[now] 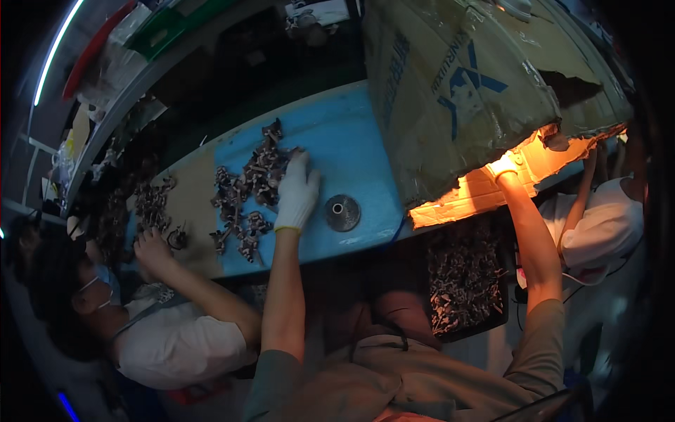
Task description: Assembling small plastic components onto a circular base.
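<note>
Left hand (297, 193), in a white knit glove, lies flat and released on the blue desk (351, 148), fingers spread, its fingertips touching the near edge of a heap of small dark metal parts (253, 186). That heap runs from the hand's 9 o'clock up to its 11 o'clock; the open palm looks placed to rake or sort pieces, though that is my reading only.

Right hand (503, 167), also gloved, is raised at 3 o'clock of the left one and pressed up against the torn lower edge of a large cardboard box (457, 91). Whether its fingers are curled round the edge or just pushing I cannot tell; strong orange light washes it out. The hold seems meant to lift or steady the sagging box.

Round grey metal disc (342, 212) with a centre hole sits just beside the left hand at its 4 o'clock, apart from the heap.

Box: brown, worn, a ragged hole near its right end, blue printed lettering and a blue cross-shaped mark on its face.

Black tray (467, 278) full of the same dark parts sits below the desk edge, at 5 o'clock of the disc.

Co-worker in a white shirt at 8 o'clock has a bare hand (151, 247) beside a second scatter of parts (151, 200). Another person in white sits at far right.
</note>
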